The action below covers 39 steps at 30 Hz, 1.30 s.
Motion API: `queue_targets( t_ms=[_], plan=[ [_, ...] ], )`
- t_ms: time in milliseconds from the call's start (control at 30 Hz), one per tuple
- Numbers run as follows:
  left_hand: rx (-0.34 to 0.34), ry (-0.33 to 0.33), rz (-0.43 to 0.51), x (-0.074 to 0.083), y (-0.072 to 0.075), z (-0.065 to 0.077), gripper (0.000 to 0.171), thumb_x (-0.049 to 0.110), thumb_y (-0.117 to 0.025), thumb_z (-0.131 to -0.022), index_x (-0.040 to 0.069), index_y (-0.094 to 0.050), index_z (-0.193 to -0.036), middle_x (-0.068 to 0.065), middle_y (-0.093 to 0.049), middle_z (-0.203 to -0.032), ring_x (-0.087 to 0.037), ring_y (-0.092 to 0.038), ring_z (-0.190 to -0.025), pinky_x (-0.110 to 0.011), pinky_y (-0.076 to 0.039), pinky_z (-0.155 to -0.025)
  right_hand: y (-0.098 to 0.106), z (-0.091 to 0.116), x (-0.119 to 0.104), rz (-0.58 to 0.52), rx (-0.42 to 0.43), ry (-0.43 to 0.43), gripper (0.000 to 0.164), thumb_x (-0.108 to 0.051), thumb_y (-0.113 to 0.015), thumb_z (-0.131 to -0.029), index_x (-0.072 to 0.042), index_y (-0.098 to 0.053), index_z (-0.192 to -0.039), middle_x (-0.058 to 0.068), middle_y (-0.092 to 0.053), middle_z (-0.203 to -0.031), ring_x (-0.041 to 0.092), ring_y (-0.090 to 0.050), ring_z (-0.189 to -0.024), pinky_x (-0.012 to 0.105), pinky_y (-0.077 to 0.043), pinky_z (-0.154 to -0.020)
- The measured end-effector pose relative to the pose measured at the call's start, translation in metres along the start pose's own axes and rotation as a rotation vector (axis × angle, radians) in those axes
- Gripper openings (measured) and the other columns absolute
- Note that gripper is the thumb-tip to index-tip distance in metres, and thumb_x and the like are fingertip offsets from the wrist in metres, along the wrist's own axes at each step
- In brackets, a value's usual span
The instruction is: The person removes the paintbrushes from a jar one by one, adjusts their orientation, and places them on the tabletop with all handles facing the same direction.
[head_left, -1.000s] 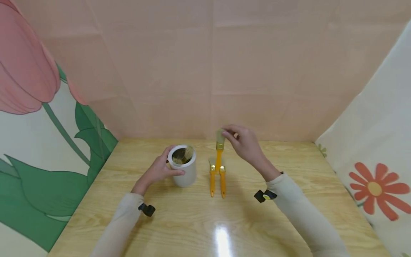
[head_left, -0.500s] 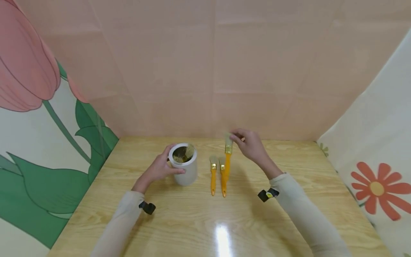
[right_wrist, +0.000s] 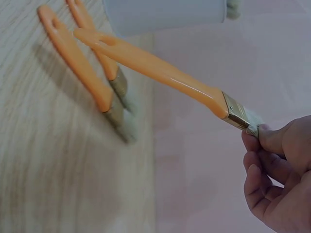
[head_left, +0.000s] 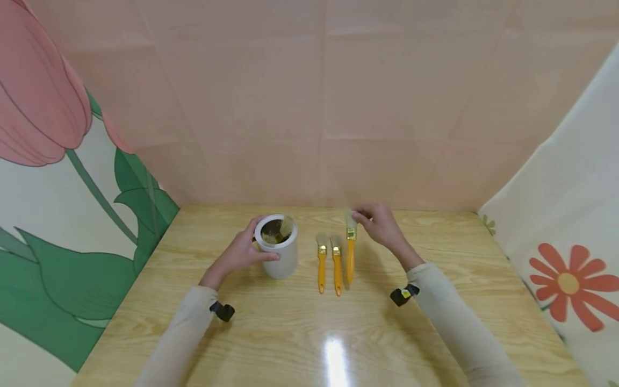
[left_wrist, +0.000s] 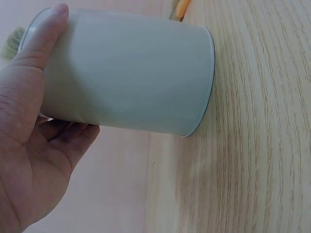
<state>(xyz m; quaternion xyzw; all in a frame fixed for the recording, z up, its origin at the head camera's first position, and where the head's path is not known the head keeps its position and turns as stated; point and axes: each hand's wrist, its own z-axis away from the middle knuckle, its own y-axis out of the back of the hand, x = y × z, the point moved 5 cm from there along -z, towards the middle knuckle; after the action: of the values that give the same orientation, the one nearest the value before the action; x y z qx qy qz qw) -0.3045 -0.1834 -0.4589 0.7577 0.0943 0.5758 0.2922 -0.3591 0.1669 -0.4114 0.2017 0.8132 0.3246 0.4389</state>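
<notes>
A white cylindrical can (head_left: 282, 262) stands on the table, and my left hand (head_left: 240, 251) grips it near the rim, thumb across the front. Bristles of brushes (head_left: 286, 226) show inside its mouth. My right hand (head_left: 382, 224) pinches a paintbrush (head_left: 350, 252) by its pale bristles, its orange handle hanging down. In the right wrist view this paintbrush (right_wrist: 165, 73) slants above the tabletop. Two more orange-handled paintbrushes lie side by side between can and right hand: a left one (head_left: 321, 271) and a right one (head_left: 337, 273).
The wood-grain table (head_left: 271, 338) ends at a pink cloth backdrop (head_left: 242, 134). Cloth with a tulip print (head_left: 43, 97) hangs at the left, and white cloth with a red flower (head_left: 568, 285) at the right. A black wrist camera (head_left: 222, 312) sits on the left cuff.
My right hand has carried the pinched paintbrush rightward and lower, from over the two lying brushes to beside them. My left hand stays on the can.
</notes>
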Motion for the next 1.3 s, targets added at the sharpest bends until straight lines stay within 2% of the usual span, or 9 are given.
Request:
queue_targets(
  t_ms=[233, 500, 733, 967, 1300],
  plan=[
    [0.002, -0.012, 0.006, 0.000, 0.000, 0.001, 0.117, 0.046, -0.093, -0.072, 0.017, -0.023, -0.161, -0.009, -0.052, -0.150, -0.035, -0.050, -0.137, -0.059, -0.040, -0.111, -0.014, 0.008, 0.023, 0.012, -0.100, -0.108, 0.027, -0.021, -0.060, -0.105, -0.001, -0.074, -0.118, 0.013, -0.075, -0.103, 0.028, -0.070, -0.091, 0.047, -0.058, -0.076],
    [0.003, 0.003, 0.002, -0.003, -0.001, 0.002, 0.117, 0.047, -0.093, -0.071, 0.020, -0.024, -0.161, -0.006, -0.052, -0.149, -0.033, -0.050, -0.137, -0.058, -0.040, -0.112, -0.024, 0.014, 0.042, 0.013, -0.151, -0.170, 0.029, -0.022, -0.058, -0.106, -0.001, -0.073, -0.120, 0.012, -0.075, -0.102, 0.032, -0.070, -0.092, 0.046, -0.057, -0.076],
    [0.000, 0.002, 0.005, -0.003, -0.001, 0.000, 0.115, 0.045, -0.093, -0.072, 0.021, -0.025, -0.160, -0.004, -0.051, -0.149, -0.032, -0.050, -0.138, -0.056, -0.040, -0.112, -0.030, 0.016, 0.055, 0.003, -0.160, -0.193, 0.029, -0.022, -0.060, -0.106, -0.001, -0.073, -0.119, 0.012, -0.076, -0.100, 0.034, -0.071, -0.090, 0.042, -0.057, -0.072],
    [-0.002, 0.000, 0.006, -0.003, -0.001, 0.000, 0.113, 0.045, -0.093, -0.073, 0.021, -0.025, -0.160, -0.004, -0.050, -0.150, -0.032, -0.049, -0.138, -0.057, -0.040, -0.112, -0.040, 0.017, 0.068, 0.007, -0.130, -0.216, 0.024, -0.022, -0.068, -0.101, -0.003, -0.075, -0.114, 0.012, -0.076, -0.093, 0.021, -0.067, -0.076, 0.032, -0.053, -0.061],
    [-0.009, -0.007, 0.011, -0.002, -0.002, 0.001, 0.112, 0.042, -0.093, -0.073, 0.024, -0.025, -0.160, -0.002, -0.051, -0.149, -0.031, -0.050, -0.138, -0.057, -0.040, -0.112, -0.055, 0.020, 0.082, -0.025, -0.146, -0.246, 0.025, -0.021, -0.068, -0.101, -0.001, -0.074, -0.115, 0.013, -0.076, -0.095, 0.023, -0.071, -0.081, 0.035, -0.056, -0.065]
  ],
)
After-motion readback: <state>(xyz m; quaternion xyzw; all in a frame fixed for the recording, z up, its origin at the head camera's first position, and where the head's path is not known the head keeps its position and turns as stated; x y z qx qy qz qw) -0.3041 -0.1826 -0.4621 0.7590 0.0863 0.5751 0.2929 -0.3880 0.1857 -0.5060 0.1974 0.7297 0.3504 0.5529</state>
